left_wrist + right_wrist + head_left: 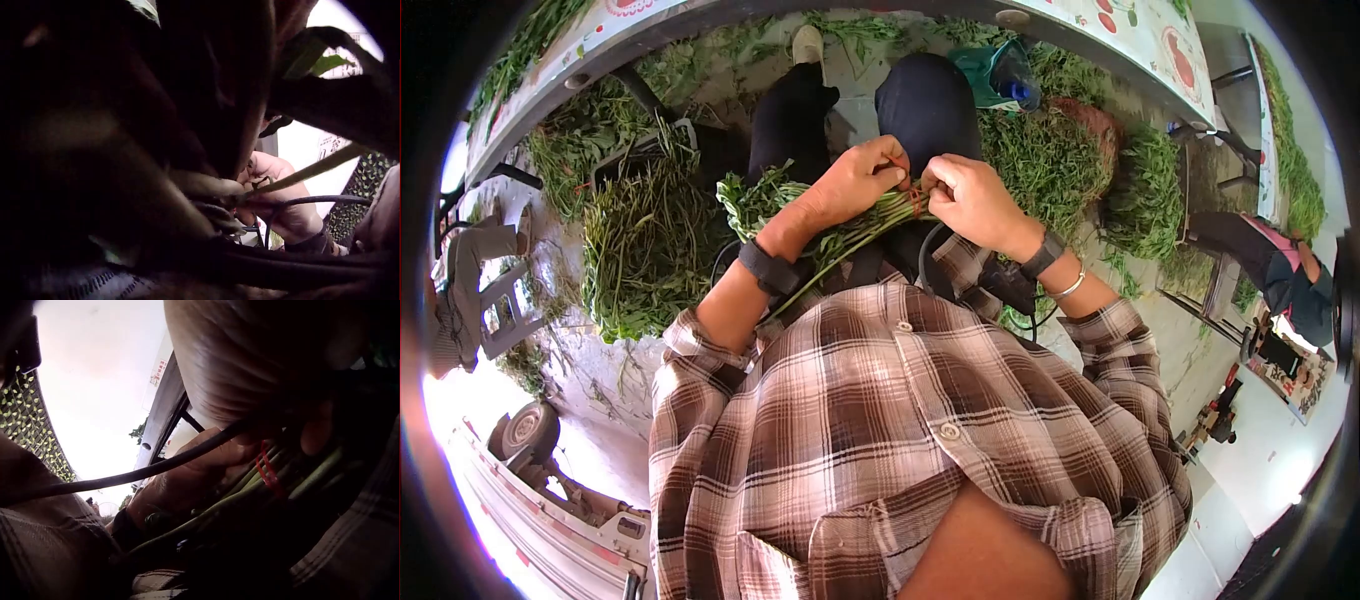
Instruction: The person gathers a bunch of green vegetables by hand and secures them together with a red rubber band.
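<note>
While the bundle of green stems (pixel 825 225) is held over the lap by the left hand (pixel 855 180) curled round it, the red band (pixel 914 196) pinched by the right hand (pixel 970 195) could be overstretched and snapped, so stems might be spilled.

No writing can be read in any view. In the right wrist view a small white sign (pixel 158 372) with red marks hangs at upper centre, too blurred to make out. In the left wrist view a pale sign (pixel 331 145) at right centre carries dark marks, also illegible. In the head view the counter cloth (pixel 1145 30) along the top shows red printed patterns, no letters.
</note>
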A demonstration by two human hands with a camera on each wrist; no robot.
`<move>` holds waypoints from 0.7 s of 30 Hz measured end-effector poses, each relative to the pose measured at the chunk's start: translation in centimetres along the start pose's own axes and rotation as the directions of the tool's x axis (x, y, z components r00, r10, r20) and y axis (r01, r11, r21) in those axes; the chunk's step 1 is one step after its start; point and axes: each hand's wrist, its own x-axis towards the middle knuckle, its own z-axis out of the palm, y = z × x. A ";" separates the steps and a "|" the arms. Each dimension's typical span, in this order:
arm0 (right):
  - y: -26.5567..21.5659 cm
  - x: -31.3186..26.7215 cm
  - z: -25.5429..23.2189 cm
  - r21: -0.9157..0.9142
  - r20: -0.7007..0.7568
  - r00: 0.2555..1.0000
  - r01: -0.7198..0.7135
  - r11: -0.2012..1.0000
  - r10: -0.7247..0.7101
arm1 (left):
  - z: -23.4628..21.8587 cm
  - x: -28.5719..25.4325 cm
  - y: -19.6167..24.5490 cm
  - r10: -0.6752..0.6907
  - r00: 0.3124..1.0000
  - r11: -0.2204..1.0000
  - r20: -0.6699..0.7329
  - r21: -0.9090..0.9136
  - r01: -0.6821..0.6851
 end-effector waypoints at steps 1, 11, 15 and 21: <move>0.2 0.0 0.1 -0.010 -0.013 1.000 0.025 1.000 -0.025 | 0.0 0.1 0.5 -0.003 1.000 0.999 0.000 0.048 0.003; -1.6 0.3 0.0 0.160 -0.047 0.995 -0.075 0.984 0.084 | 0.1 0.0 1.2 -0.050 0.999 0.999 -0.010 -0.019 0.050; -2.4 0.6 0.0 0.152 -0.036 0.997 -0.066 0.986 0.072 | 0.4 -0.2 1.6 -0.058 0.996 0.998 -0.063 -0.043 0.055; -2.0 1.3 0.4 0.140 -0.051 0.998 -0.024 0.990 0.031 | -0.1 -0.8 3.1 -0.091 0.994 0.990 -0.053 0.101 0.096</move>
